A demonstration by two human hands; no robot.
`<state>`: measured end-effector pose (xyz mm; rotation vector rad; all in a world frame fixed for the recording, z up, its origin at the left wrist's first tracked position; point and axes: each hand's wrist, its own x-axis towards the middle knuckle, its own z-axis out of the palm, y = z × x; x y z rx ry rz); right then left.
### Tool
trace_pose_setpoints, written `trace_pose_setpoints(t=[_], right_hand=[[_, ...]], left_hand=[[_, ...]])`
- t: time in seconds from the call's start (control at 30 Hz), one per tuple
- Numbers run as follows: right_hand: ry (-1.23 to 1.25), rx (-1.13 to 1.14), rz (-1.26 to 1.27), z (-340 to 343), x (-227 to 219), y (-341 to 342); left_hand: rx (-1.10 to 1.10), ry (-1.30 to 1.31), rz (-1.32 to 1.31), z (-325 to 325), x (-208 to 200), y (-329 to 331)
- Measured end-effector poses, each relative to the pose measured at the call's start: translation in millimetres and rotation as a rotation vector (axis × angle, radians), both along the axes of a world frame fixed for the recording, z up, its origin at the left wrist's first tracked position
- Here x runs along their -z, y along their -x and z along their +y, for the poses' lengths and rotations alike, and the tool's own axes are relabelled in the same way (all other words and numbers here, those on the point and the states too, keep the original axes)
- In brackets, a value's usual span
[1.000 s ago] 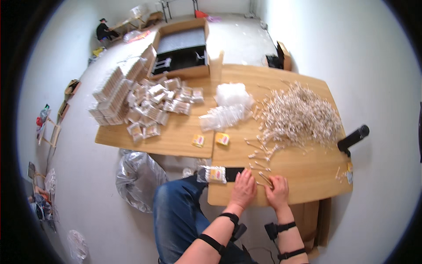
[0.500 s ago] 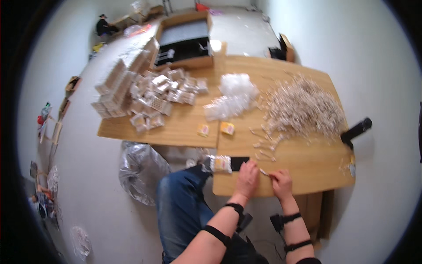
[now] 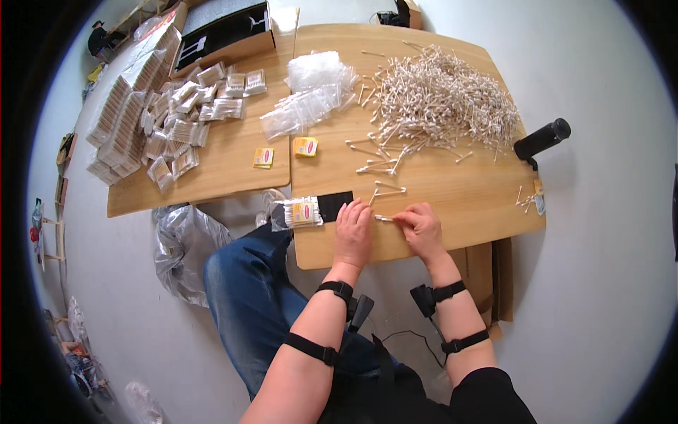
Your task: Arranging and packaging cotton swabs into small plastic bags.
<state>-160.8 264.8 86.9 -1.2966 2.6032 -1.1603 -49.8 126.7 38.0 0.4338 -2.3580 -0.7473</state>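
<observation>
My left hand (image 3: 353,232) rests on the table edge, fingers stretched out, at the right end of a flat black strip (image 3: 335,205). At the strip's left end lies a clear bag of cotton swabs with a yellow card (image 3: 304,211), jutting past the table edge. My right hand (image 3: 421,231) is closed in a pinch on cotton swabs (image 3: 383,218), whose white tips point at my left hand. How many are pinched is hard to make out. Just beyond my fingertips lie a few loose swabs (image 3: 392,191).
A big heap of cotton swabs (image 3: 445,99) covers the far right. Clear bags (image 3: 311,106) and yellow cards (image 3: 305,147) lie mid-table. Filled packs (image 3: 187,131) and stacked packs (image 3: 116,131) stand left. A black cylinder (image 3: 544,139) is at the right edge.
My view has shifted, so the table sits higher and further left in the picture. The right hand keeps its pinch on the swabs; the left hand stays by the black strip.
</observation>
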Motion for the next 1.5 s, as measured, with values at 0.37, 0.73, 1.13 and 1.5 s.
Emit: trace_pose_setpoints(t=[0.37, 0.73, 1.13, 1.5], right_hand=[[-0.027, -0.13, -0.002, -23, 5, 2], [-0.058, -0.023, 0.026, -11, -8, 42], [-0.004, 0.046, 0.014, 3, 4, 39], [-0.016, 0.15, 0.007, 4, 5, 51]], left_hand=[[0.053, -0.035, 0.008, -3, -7, 2], [0.063, -0.035, -0.021, -5, -12, -3], [0.111, 0.06, -0.031, -4, -13, 0], [0.127, 0.074, -0.034, -7, -16, -2]])
